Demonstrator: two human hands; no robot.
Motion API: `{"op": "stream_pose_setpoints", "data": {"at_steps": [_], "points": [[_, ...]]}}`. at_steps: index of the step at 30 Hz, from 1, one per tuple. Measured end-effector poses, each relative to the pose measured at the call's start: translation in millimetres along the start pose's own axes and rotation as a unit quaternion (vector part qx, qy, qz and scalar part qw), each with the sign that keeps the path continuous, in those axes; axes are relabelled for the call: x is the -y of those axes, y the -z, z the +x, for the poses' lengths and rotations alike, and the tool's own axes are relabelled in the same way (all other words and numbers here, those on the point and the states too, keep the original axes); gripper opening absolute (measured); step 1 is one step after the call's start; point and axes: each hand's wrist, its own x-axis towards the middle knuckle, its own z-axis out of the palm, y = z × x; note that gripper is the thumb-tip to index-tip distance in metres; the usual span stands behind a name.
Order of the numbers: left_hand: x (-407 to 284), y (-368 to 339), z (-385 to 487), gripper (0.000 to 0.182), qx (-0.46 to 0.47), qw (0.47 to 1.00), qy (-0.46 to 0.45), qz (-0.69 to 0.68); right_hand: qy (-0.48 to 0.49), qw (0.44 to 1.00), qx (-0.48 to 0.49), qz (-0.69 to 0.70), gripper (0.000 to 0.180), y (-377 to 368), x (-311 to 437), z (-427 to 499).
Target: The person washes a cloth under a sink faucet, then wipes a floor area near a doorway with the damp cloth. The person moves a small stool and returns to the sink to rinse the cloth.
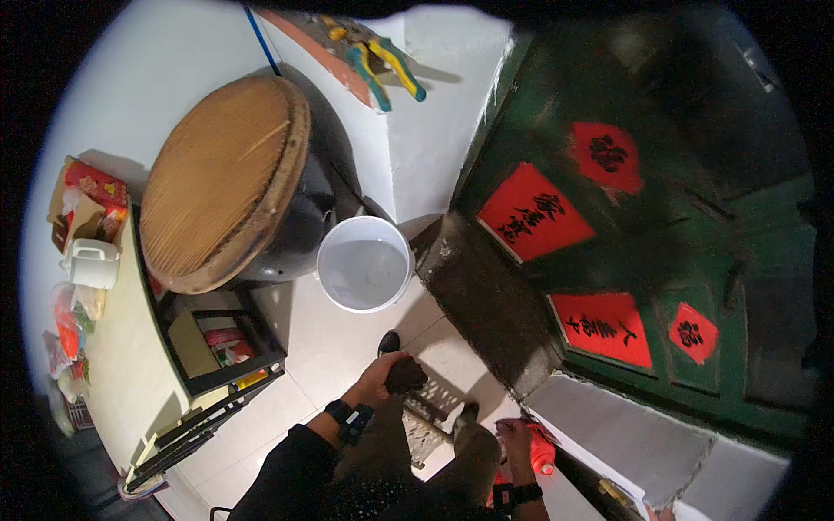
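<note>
My left hand is closed around a dark brown lump, held above my knee; I cannot tell what the lump is. Low on the right, my right hand reaches down beside a bright red plastic bottle or package with a small pale cap. Whether those fingers grip anything is unclear, as they are small and partly hidden. In front of me, on the tiled floor, stands a white plastic bucket. Its inside looks pale, and I cannot tell if it holds liquid.
A round wooden lid covers a large dark jar. At left is a pale table bearing a white pitcher and bags. Green-and-yellow-handled pliers lie on a ledge. A stone sill fronts a green door.
</note>
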Motion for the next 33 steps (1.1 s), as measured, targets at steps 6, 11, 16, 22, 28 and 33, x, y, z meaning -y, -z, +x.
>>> {"op": "stream_pose_setpoints", "data": {"at_steps": [6,11,16,22,28,33], "points": [[45.3,39.4,112.5,0.030,-0.084,0.964,0.124,-0.221,0.099,0.989,0.076,-0.075,0.015,-56.7,-39.0,189.9],[43.1,83.0,187.4,0.016,-0.075,0.960,0.121,-0.241,0.000,0.980,0.191,0.048,0.013,-115.5,-74.4,326.6],[43.6,127.4,231.2,0.019,-0.069,0.980,0.117,-0.144,0.096,0.973,0.206,-0.030,0.014,-177.0,-98.3,435.9],[60.7,186.5,210.5,0.033,-0.283,0.940,0.079,-0.172,0.207,0.940,0.266,-0.045,0.017,-244.7,-105.4,525.7],[116.7,224.8,157.7,0.024,-0.333,0.888,-0.165,-0.270,0.313,0.932,0.175,0.044,0.024,-285.7,-74.5,509.2],[151.0,272.8,128.7,0.035,-0.338,0.877,-0.224,-0.257,0.227,0.935,0.248,0.109,0.043,-302.3,-29.8,468.7]]}}
